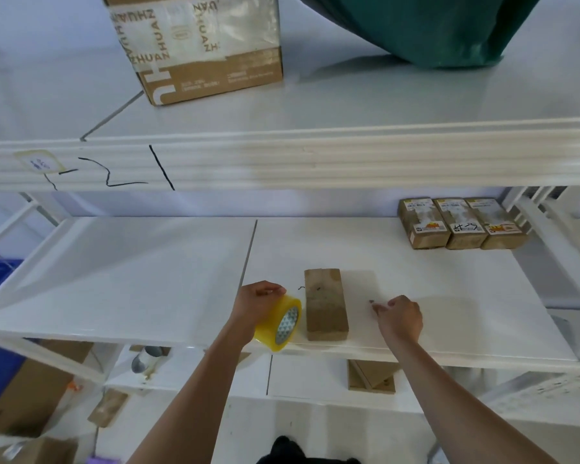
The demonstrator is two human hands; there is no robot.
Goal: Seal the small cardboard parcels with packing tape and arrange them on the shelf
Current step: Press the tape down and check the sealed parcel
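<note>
the left hand (258, 301) grips the yellowish roll of clear packing tape (280, 324), fingers curled over its top, holding it on edge at the shelf front just left of the small plain brown cardboard parcel (325, 304). a clear strip seems to run from the roll over the parcel, probably held taut so it lies flat. the right hand (399, 316) is just right of the parcel, fingertips pinched together, seemingly on the strip's free end. three sealed, labelled brown parcels (459, 222) stand side by side at the white shelf's (148, 279) back right corner, likely the finished row.
</note>
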